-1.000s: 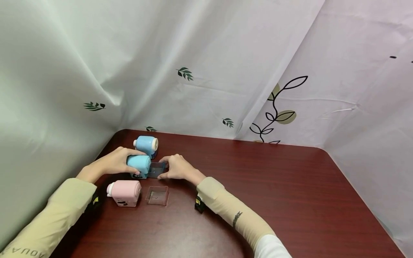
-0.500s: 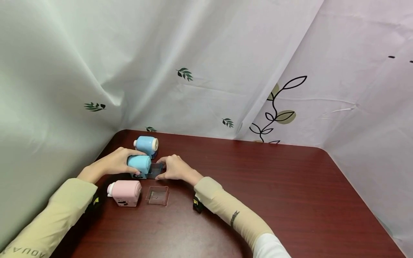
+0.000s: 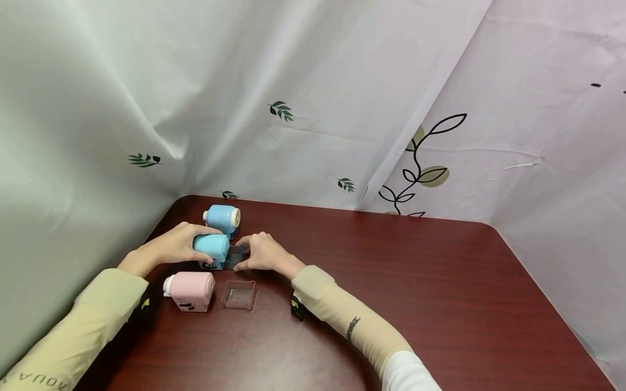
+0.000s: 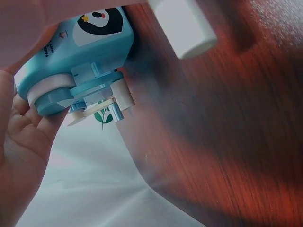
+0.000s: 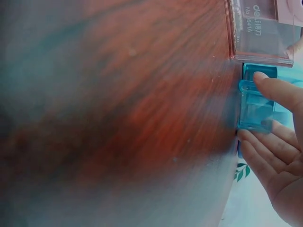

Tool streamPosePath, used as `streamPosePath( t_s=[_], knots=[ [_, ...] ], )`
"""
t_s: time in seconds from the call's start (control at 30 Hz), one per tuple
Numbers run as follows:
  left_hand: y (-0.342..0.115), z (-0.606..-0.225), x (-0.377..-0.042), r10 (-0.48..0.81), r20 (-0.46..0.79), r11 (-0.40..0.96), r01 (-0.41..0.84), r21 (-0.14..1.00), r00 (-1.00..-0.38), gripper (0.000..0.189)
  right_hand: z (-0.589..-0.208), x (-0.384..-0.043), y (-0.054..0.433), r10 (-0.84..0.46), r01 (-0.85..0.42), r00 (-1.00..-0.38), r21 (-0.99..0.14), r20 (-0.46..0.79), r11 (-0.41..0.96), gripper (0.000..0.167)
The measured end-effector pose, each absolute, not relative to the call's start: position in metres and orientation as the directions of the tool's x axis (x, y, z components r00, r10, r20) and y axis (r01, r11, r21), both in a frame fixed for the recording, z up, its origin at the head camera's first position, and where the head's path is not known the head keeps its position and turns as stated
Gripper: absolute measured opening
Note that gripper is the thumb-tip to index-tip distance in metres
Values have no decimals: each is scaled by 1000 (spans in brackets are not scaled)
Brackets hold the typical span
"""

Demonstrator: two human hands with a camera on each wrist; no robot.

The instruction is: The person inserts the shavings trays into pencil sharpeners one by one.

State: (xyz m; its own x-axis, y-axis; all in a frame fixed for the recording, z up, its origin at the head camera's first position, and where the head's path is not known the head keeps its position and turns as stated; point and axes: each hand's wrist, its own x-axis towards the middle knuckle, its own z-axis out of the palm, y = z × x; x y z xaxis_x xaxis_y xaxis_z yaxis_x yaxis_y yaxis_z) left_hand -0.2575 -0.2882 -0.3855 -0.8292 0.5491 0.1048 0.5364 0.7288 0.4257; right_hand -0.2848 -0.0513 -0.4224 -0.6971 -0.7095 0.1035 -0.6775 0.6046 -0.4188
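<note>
My left hand (image 3: 175, 244) grips a light-blue pencil sharpener (image 3: 210, 247) from above, fingers on its far side and thumb on the near side. Its penguin picture and crank (image 4: 124, 94) show in the left wrist view. A see-through blue shavings drawer (image 3: 235, 257) sticks out of the sharpener's right end. Thumb and fingers of my right hand (image 3: 264, 252) pinch this drawer by its two sides; in the right wrist view the drawer (image 5: 255, 111) stands between them. In front lies a pink pencil sharpener (image 3: 192, 290), with a clear pinkish drawer (image 3: 239, 295) apart on its right.
Behind the held one stands another blue pencil sharpener (image 3: 222, 218) with a cream-coloured end. All rest at the left part of a dark red-brown wooden table (image 3: 391, 293). A white curtain (image 3: 313, 108) with leaf prints hangs behind and along the left side.
My right hand has moved a little to the left, pushing the blue drawer further into the sharpener, so less of it shows. The left hand and the other sharpeners stay in place.
</note>
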Motion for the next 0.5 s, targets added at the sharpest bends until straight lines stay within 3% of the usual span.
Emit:
streamPosePath(
  t_s=[0.5],
  knots=[
    [-288, -386, -258, 558, 130, 725, 558, 403, -819, 60, -422, -287, -56, -720, -691, -685, -411, 110, 595, 53]
  ],
)
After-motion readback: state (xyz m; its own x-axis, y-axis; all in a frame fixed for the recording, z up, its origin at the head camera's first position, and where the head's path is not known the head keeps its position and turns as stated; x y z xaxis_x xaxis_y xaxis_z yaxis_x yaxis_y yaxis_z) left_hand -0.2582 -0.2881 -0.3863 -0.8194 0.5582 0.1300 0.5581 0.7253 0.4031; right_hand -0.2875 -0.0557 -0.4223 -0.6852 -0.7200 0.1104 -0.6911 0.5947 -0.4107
